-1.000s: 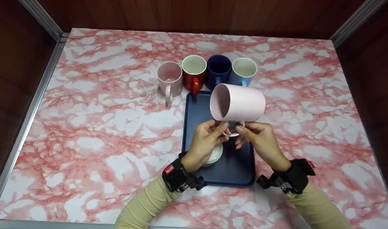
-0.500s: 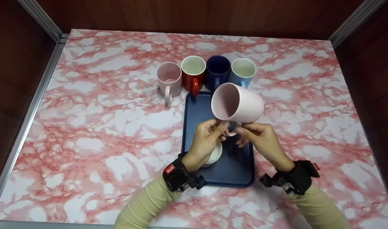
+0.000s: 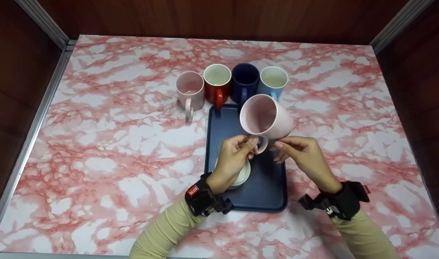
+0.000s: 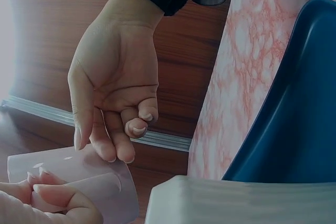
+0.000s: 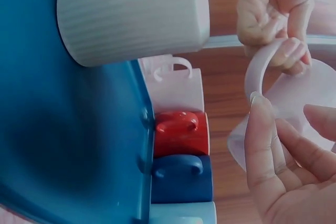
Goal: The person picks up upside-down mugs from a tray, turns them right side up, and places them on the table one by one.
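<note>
A pale pink mug (image 3: 285, 120) hangs tilted above the tray, its mouth turned toward the left and up. My left hand (image 3: 231, 163) pinches its handle near the rim between thumb and fingers. Beside the mug's base is my right hand (image 3: 309, 158), fingers loosely bent and not wrapped round anything. In the left wrist view, fingertips of the right hand (image 4: 118, 72) meet or nearly meet the end of the mug (image 4: 121, 198); exact contact is unclear. The right wrist view shows the handle (image 5: 254, 74) between the two hands.
A dark blue tray (image 3: 264, 196) lies below, bearing a white ribbed cup (image 3: 243, 176) partly hidden by the left hand. Behind it stand a pink mug (image 3: 196, 102), a red mug (image 3: 210, 94), a navy mug (image 3: 237, 94) and a light blue mug (image 3: 268, 90) in a row.
The held mug has turned so its mouth faces more toward me. My right hand has let go of the handle and shifted slightly right; the left keeps its pinch.
</note>
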A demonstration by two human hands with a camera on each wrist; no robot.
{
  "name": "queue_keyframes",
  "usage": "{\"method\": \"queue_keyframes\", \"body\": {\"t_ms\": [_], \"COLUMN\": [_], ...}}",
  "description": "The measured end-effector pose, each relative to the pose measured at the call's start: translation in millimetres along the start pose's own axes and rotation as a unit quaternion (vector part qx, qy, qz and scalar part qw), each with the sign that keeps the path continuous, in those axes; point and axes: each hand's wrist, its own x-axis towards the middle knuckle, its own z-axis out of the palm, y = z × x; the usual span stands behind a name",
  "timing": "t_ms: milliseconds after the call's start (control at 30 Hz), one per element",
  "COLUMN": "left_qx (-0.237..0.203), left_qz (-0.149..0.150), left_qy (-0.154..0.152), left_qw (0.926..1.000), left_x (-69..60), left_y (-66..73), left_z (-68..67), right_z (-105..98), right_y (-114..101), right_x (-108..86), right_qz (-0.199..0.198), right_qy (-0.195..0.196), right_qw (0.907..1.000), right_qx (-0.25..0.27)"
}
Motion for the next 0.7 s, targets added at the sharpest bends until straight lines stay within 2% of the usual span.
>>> {"method": "queue_keyframes", "body": {"t_ms": [400, 700], "left_qx": [0.041, 0.077], "left_qz": [-0.009, -0.022], "left_qy": [-0.001, -0.005], "left_qw": [0.9991, 0.9968], "left_x": [5.7, 16.2], "left_y": [4.7, 4.0], "left_z": [9.0, 20.2], "right_z": [-18, -38], "right_y": [-4, -1], "right_x": [-2.6, -3.7], "right_qz": [0.006, 0.030], "right_qy": [0.041, 0.073], "right_qw": [0.9986, 0.9969], "right_qx": [0.032, 0.001]}}
